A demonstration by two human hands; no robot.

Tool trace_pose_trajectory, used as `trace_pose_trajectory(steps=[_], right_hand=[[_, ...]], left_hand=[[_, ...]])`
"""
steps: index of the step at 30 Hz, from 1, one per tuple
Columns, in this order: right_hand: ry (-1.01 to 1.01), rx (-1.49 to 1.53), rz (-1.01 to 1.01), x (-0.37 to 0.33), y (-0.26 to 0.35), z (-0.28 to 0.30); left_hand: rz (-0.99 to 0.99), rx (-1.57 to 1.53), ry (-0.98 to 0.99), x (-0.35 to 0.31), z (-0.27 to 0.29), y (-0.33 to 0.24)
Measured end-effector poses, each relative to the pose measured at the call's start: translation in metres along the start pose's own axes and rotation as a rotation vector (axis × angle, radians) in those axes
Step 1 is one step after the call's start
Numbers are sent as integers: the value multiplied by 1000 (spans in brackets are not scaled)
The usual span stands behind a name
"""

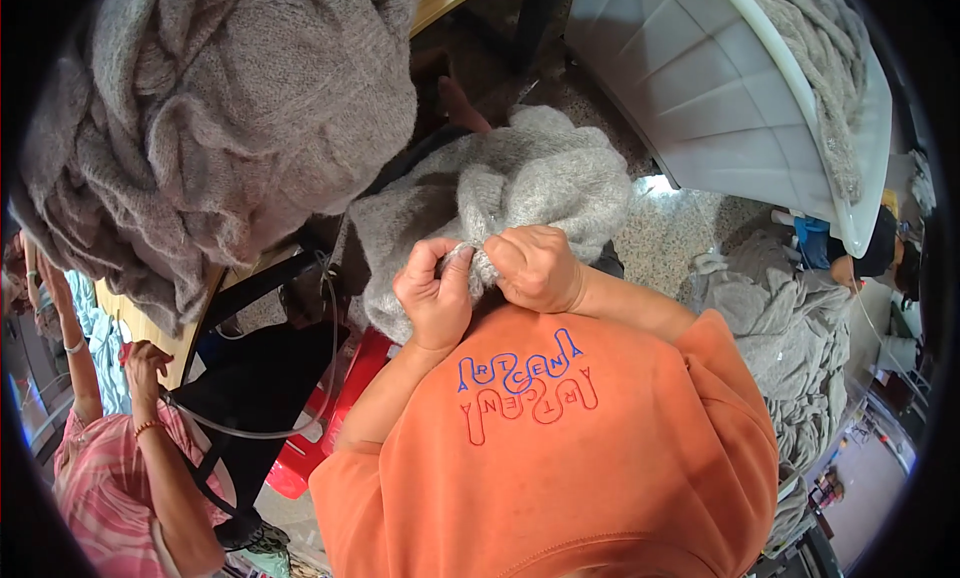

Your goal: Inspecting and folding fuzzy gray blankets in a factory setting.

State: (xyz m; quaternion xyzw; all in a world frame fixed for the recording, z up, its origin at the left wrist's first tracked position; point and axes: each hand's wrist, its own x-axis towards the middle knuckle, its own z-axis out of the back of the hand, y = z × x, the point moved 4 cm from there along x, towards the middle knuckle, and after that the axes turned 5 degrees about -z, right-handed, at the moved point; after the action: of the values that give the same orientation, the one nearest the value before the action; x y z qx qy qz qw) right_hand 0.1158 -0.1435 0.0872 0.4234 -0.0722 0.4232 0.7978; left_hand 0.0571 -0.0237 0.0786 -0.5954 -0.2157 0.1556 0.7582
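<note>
A light grey, fuzzy knit piece (545, 183) lies bunched across my lap, just in front of my chest. My left hand (437, 293) pinches its gathered edge between thumb and fingers. Close beside it, my right hand (535, 268) is closed on the same edge, with the fingers curled in. A short stretch of the knit edge shows between the two hands. Whether a small tool sits inside either grip cannot be made out. The rest of the piece hangs in loose folds beyond and to the left of my hands.
A large heap of brown-grey knits (260, 118) covers the wooden table (150, 353) at left. A white plastic bin (720, 88) holding knits stands far right, near another grey knit pile (775, 338). A co-worker's hand (147, 368), a clear tube (330, 348) and a red plastic seat (300, 466) are left.
</note>
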Motion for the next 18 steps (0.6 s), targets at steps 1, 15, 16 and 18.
trace_pose_trajectory(steps=[1, 15, 16, 18], right_hand=[[3, 37, -1, 0, -1, -4], [6, -76, 37, 25, -4, -9], [7, -74, 40, 25, -3, -7], [-53, 75, 66, 24, -1, 1]], left_hand=[[-69, 66, -28, 0, 2, -2], [-619, 403, -25, 5, 0, -19], [-619, 405, -29, 6, 1, -20], [-672, 390, 0, 4, 1, -24]])
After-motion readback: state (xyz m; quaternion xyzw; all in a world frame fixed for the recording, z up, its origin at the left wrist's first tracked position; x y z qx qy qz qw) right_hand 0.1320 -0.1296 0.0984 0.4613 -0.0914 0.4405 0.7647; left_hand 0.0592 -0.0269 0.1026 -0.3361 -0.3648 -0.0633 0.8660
